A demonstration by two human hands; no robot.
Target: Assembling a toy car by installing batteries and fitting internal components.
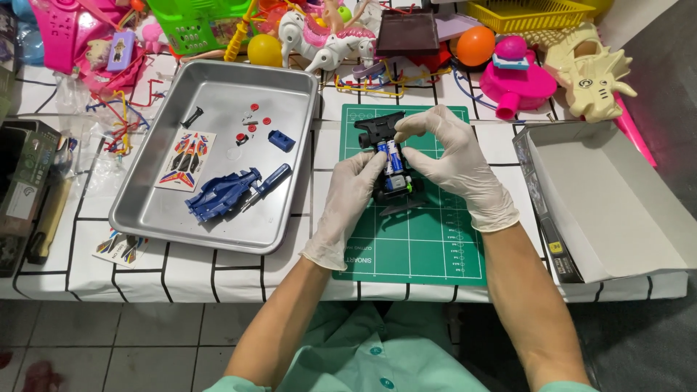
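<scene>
A black toy car chassis (382,131) with batteries in it sits over a green cutting mat (421,239). My left hand (353,196), in a white glove, grips the chassis from the left side. My right hand (451,161), also gloved, pinches the chassis from above and the right, fingertips on a blue and white battery (393,156). Both hands hold the chassis just above the mat.
A metal tray (167,210) on the left holds a blue car body (221,194), a blue screwdriver (270,181), a sticker sheet (186,160) and small red and black parts. An open white box (617,210) lies at the right. Colourful toys crowd the table's far edge.
</scene>
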